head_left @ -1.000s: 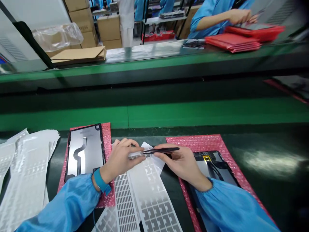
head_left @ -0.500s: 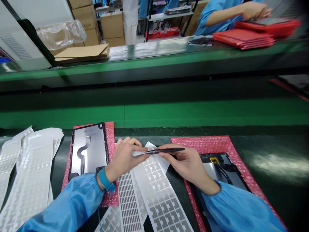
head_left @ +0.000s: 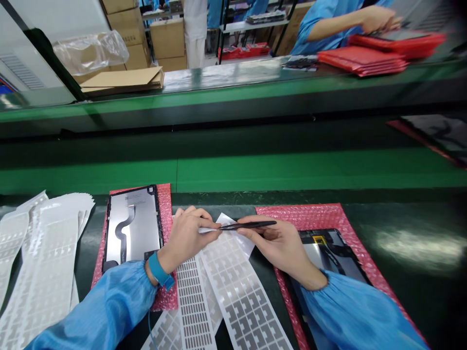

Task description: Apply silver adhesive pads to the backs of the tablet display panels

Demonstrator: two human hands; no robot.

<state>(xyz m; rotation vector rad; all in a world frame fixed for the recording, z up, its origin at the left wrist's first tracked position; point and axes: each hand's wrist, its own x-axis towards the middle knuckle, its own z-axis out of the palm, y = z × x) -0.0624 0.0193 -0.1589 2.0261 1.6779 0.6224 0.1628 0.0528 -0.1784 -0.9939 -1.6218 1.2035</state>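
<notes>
My left hand (head_left: 188,237) pinches the upper end of a long white sticker strip (head_left: 239,296) printed with grey shapes. My right hand (head_left: 279,244) grips black tweezers (head_left: 248,225), whose tip meets the strip right at my left fingertips. A second strip (head_left: 193,306) with fine grey bars lies beside it. To the left, a tablet panel (head_left: 132,226) with a flex cable rests back-up on pink bubble wrap (head_left: 164,197). Another panel (head_left: 328,255) lies on pink bubble wrap (head_left: 317,214) under my right wrist.
Several more sticker strips (head_left: 40,257) are piled at the left. A green conveyor belt (head_left: 292,170) runs across beyond the bench. On the far side a person in blue (head_left: 328,24) handles red trays (head_left: 365,61); flat cardboard (head_left: 120,80) and boxes stand at the back left.
My hands stay together on the strip and tweezers, hardly shifting. The person across the belt has moved a hand over the red trays.
</notes>
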